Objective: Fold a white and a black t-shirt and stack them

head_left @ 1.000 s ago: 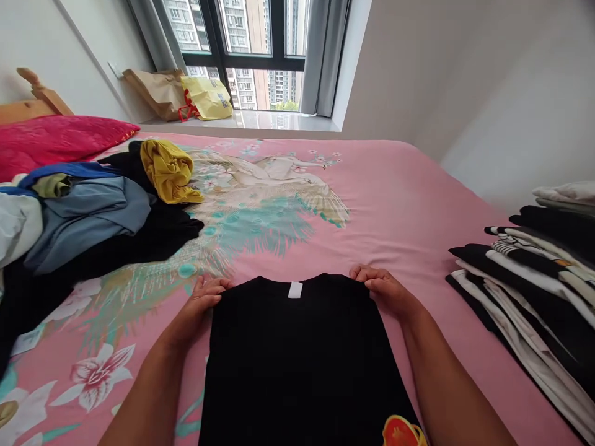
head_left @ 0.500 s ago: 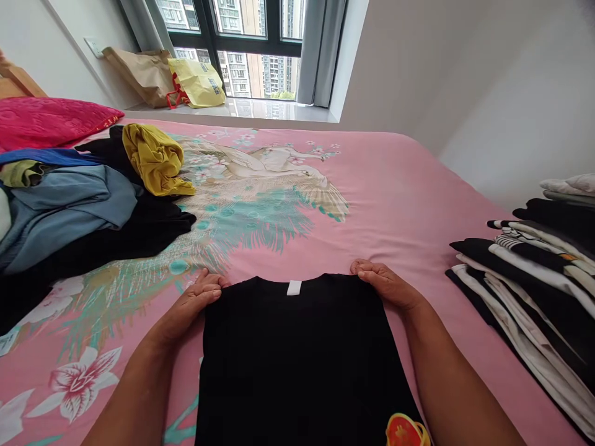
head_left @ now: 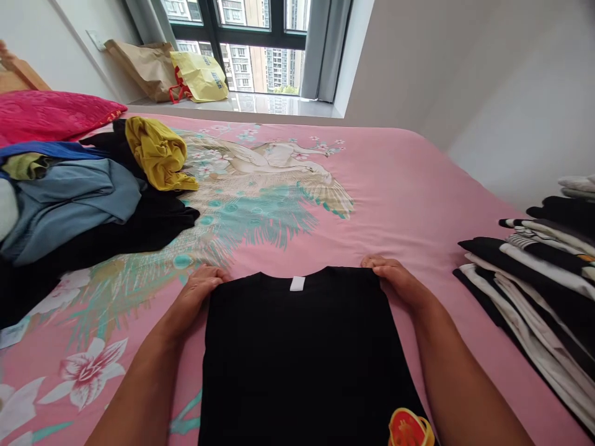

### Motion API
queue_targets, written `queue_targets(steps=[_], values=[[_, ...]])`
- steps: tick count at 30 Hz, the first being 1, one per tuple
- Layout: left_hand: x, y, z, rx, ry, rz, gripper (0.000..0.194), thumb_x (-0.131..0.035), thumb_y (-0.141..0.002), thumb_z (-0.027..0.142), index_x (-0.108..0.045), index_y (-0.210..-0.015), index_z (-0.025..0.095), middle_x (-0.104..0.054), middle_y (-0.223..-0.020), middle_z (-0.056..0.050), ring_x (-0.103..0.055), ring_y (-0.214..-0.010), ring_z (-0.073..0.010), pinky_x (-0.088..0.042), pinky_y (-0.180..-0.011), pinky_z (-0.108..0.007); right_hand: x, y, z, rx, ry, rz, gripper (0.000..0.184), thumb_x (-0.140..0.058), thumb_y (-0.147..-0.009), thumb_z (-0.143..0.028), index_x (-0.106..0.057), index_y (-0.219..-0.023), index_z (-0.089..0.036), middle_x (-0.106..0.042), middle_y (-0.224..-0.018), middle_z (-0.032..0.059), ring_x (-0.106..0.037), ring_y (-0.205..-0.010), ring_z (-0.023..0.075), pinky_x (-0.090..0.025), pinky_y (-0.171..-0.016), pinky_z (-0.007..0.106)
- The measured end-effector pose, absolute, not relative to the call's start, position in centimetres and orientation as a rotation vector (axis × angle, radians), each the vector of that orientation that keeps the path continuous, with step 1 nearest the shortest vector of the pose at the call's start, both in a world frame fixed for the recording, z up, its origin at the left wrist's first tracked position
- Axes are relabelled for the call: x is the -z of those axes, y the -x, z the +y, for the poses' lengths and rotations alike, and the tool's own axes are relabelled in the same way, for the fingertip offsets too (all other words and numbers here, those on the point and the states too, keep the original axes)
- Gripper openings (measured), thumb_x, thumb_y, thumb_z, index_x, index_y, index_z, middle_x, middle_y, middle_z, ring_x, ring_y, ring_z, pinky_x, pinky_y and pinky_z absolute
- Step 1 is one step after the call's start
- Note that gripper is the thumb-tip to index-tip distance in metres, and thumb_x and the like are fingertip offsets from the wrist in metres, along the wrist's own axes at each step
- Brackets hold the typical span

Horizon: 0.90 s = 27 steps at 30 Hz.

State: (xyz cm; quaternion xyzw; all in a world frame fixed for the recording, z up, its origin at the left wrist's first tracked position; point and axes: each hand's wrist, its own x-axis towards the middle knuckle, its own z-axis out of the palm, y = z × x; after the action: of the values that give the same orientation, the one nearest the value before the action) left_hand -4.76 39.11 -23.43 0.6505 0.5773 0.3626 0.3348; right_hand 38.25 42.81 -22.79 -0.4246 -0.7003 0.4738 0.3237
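A black T-shirt (head_left: 297, 353) lies flat in front of me, its neckline pointing away and a white label (head_left: 297, 284) at the collar. An orange-red fruit-like print (head_left: 409, 427) shows at its lower right. My left hand (head_left: 201, 290) pinches the shirt's left shoulder corner. On the other side, my right hand (head_left: 393, 277) grips the right shoulder corner between thumb and fingers. The shirt's lower part runs out of view at the bottom.
A pink floral bedsheet (head_left: 395, 186) covers the bed. Loose clothes (head_left: 74, 192) are heaped at left, with a yellow garment (head_left: 158, 152) on top and a red pillow (head_left: 56, 114) behind. A stack of folded clothes (head_left: 534, 297) stands at right. Bags (head_left: 199, 77) sit on the windowsill.
Both hands still hold the shoulder corners. The right hand and its corner have shifted slightly outward to the right, so the shirt's top looks a little wider. The camera view has moved slightly.
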Motion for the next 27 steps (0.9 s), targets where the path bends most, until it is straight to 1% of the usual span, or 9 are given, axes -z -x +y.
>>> queue_targets(steps=[3,5,7,9,12,15,17,21,27], values=[[23.0,5.0,39.1,-0.819,-1.716,1.434,0.029,-0.038,-0.076,0.029,-0.064,-0.075,0.019,-0.063,-0.09,-0.005,-0.05,-0.094,-0.0225,-0.04,-0.087,-0.033,22.5,-38.9,42.3,-1.435,1.061,-1.77,0.019,-0.053,-0.079,-0.032,-0.056,-0.066,-0.018,-0.055,-0.082,0.0046,-0.05,-0.08,0.0192,-0.039,-0.078,0.033],[22.7,5.1,39.0,-0.799,-1.703,1.384,0.025,-0.041,-0.074,0.028,-0.064,-0.07,0.019,-0.063,-0.094,-0.005,-0.049,-0.099,-0.0231,-0.037,-0.092,-0.033,22.5,-38.9,41.9,-1.559,1.04,-1.635,0.017,-0.056,-0.079,-0.035,-0.059,-0.073,-0.019,-0.056,-0.082,0.0044,-0.051,-0.078,0.0187,-0.04,-0.075,0.033],[22.5,5.0,38.9,-0.889,-1.609,1.292,0.024,-0.044,-0.072,0.028,-0.061,-0.061,0.017,-0.062,-0.091,-0.006,-0.05,-0.096,-0.0227,-0.038,-0.091,-0.033,22.6,-38.5,41.5,-1.636,1.009,-1.479,0.017,-0.058,-0.079,-0.037,-0.06,-0.077,-0.02,-0.054,-0.077,0.0033,-0.05,-0.071,0.017,-0.041,-0.07,0.032],[22.4,4.8,38.7,-1.01,-1.442,1.175,0.022,-0.046,-0.07,0.028,-0.06,-0.059,0.016,-0.06,-0.082,-0.007,-0.053,-0.084,-0.0209,-0.042,-0.083,-0.033,22.7,-38.1,41.3,-1.642,0.995,-1.386,0.019,-0.062,-0.076,-0.039,-0.059,-0.074,-0.021,-0.052,-0.072,0.0024,-0.048,-0.065,0.0156,-0.041,-0.065,0.031],[22.6,4.5,38.4,-1.034,-1.203,1.088,0.019,-0.052,-0.068,0.031,-0.058,-0.06,0.015,-0.054,-0.063,-0.004,-0.051,-0.062,-0.0159,-0.045,-0.065,-0.031,22.9,-37.6,41.3,-1.62,1.024,-1.364,0.023,-0.065,-0.072,-0.041,-0.058,-0.068,-0.02,-0.05,-0.067,0.0022,-0.045,-0.061,0.0147,-0.041,-0.06,0.03],[22.8,4.1,37.9,-1.043,-1.037,1.115,0.033,-0.058,-0.07,0.039,-0.044,-0.051,0.015,-0.041,-0.049,0.001,-0.039,-0.045,-0.0087,-0.035,-0.046,-0.024,23.1,-37.6,41.3,-1.651,1.065,-1.324,0.022,-0.066,-0.072,-0.039,-0.058,-0.069,-0.019,-0.047,-0.062,0.0008,-0.042,-0.055,0.0123,-0.037,-0.053,0.027],[22.8,3.8,37.7,-1.076,-0.977,1.157,0.042,-0.06,-0.07,0.044,-0.036,-0.05,0.016,-0.035,-0.045,0.003,-0.032,-0.04,-0.0061,-0.027,-0.041,-0.021,23.2,-37.6,41.3,-1.686,1.069,-1.272,0.021,-0.066,-0.073,-0.038,-0.056,-0.07,-0.02,-0.045,-0.059,-0.0006,-0.04,-0.052,0.0107,-0.034,-0.049,0.025],[22.8,3.3,37.5,-1.089,-0.985,1.251,0.047,-0.059,-0.073,0.05,-0.033,-0.051,0.017,-0.032,-0.045,0.005,-0.028,-0.039,-0.0049,-0.024,-0.038,-0.018,23.3,-37.4,41.1,-1.692,1.106,-1.219,0.024,-0.067,-0.072,-0.04,-0.054,-0.07,-0.021,-0.041,-0.055,-0.0025,-0.035,-0.047,0.0091,-0.028,-0.044,0.023],[22.9,3.0,37.5,-1.082,-1.141,1.371,0.055,-0.054,-0.078,0.053,-0.026,-0.047,0.018,-0.025,-0.043,0.005,-0.022,-0.037,-0.0038,-0.016,-0.035,-0.018,23.0,-37.1,41.1,-1.642,1.148,-1.233,0.021,-0.07,-0.068,-0.038,-0.06,-0.071,-0.02,-0.049,-0.058,-0.001,-0.042,-0.048,0.01,-0.034,-0.046,0.025]])
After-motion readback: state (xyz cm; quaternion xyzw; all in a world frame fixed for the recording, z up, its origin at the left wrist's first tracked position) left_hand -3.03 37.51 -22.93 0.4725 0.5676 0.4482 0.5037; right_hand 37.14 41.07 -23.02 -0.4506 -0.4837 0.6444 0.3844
